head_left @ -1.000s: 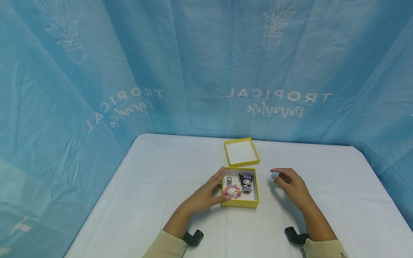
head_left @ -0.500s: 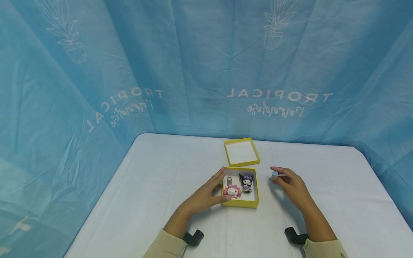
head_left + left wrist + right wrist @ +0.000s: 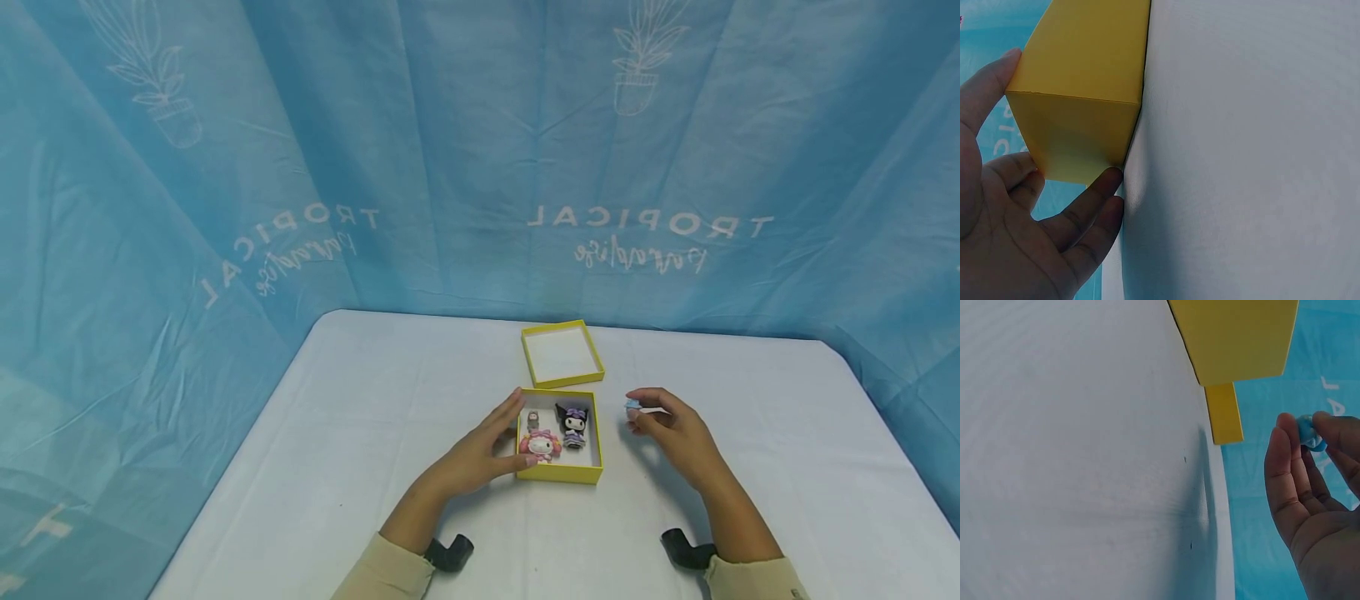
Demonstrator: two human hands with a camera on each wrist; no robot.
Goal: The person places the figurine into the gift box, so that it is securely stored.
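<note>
A shallow yellow box (image 3: 558,473) with a white inside sits on the white table. In it lie a pink figurine (image 3: 541,446), a black-and-purple figurine (image 3: 573,426) and a small brownish-grey figurine (image 3: 533,420). My left hand (image 3: 472,458) holds the box at its left side, thumb over the front rim and index finger at the back corner. In the left wrist view, more fingertips (image 3: 1112,177) touch the side wall. Right of the box, my right hand (image 3: 678,433) pinches a tiny light-blue-and-white figurine (image 3: 1307,432) between thumb and fingers, raised above the table.
Behind the box lies its yellow-rimmed lid (image 3: 562,382), inner side up. A blue printed curtain (image 3: 465,167) hangs along the back and sides of the table (image 3: 375,400). Black wrist mounts (image 3: 450,553) stick out from both sleeves.
The light-blue figurine has turned between my right fingers, showing a different side, and shifted slightly left. My left hand, the box and its contents stay put.
</note>
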